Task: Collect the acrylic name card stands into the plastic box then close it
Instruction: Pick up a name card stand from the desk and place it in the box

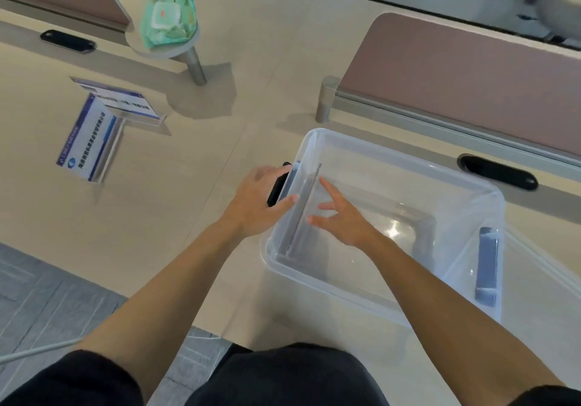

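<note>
A clear plastic box point(393, 150) stands open on the desk in front of me. My left hand point(257, 204) grips its left side at the dark latch, thumb over the rim. My right hand point(342, 217) is inside the box with fingers spread, its fingertips at a clear acrylic stand point(303, 213) that stands on edge along the left wall. Two more acrylic name card stands with blue-and-white cards sit on the desk to the left, one nearer point(91, 141) and one behind it point(122, 99), touching at a corner.
A green pack of wipes point(168, 18) rests on a small round shelf at the back. A pink desk divider point(456, 75) runs behind the box, with a black cable port point(498, 171) beside it. A translucent lid point(540, 283) lies at the box's right.
</note>
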{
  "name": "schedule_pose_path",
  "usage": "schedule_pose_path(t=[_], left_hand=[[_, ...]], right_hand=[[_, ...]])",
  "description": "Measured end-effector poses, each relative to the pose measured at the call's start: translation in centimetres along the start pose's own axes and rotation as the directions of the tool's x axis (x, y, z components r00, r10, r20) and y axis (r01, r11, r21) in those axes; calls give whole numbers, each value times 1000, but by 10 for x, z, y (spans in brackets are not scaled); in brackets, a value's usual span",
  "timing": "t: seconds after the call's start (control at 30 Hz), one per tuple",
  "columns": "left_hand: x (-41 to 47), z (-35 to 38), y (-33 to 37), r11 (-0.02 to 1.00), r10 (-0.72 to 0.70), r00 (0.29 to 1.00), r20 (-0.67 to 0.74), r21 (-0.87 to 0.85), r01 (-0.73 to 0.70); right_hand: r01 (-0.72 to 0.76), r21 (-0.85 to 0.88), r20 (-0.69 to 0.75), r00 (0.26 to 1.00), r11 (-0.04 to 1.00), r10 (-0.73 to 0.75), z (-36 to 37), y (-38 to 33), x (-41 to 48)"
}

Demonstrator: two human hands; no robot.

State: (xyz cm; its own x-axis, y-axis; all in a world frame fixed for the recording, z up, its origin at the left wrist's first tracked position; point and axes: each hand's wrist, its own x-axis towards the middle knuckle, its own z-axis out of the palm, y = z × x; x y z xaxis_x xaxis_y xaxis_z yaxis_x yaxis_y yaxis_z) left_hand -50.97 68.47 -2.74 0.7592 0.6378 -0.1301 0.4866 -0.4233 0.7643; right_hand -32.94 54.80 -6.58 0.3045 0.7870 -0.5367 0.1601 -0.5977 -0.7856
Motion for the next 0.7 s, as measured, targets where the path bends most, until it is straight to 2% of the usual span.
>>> schedule_pose_path(t=[0.07, 0.17, 0.37, 0.57, 0.7], left_hand=[[7, -1, 11, 989, 105, 994, -25, 103, -102], [22, -1, 30, 962, 235, 972, -23, 147, -230], [23, 21, 70, 947, 322, 938, 126, -25, -321], [13, 65, 137, 905, 424, 869, 256, -76, -419], [2, 111, 193, 885, 455, 832, 318, -64, -460]], right_hand=[[-18, -99, -94, 995, 995, 9, -17, 0, -16], [-106, -123, -262, 962, 987, 70, -43, 0, -52], [-293, -269, -502, 856, 917, 126, -89, 2, -144], [-385, -306, -600, 788, 871, 138, -125, 18, -228], [-380, -270, -648, 751, 885, 125, -152, 53, -290]])
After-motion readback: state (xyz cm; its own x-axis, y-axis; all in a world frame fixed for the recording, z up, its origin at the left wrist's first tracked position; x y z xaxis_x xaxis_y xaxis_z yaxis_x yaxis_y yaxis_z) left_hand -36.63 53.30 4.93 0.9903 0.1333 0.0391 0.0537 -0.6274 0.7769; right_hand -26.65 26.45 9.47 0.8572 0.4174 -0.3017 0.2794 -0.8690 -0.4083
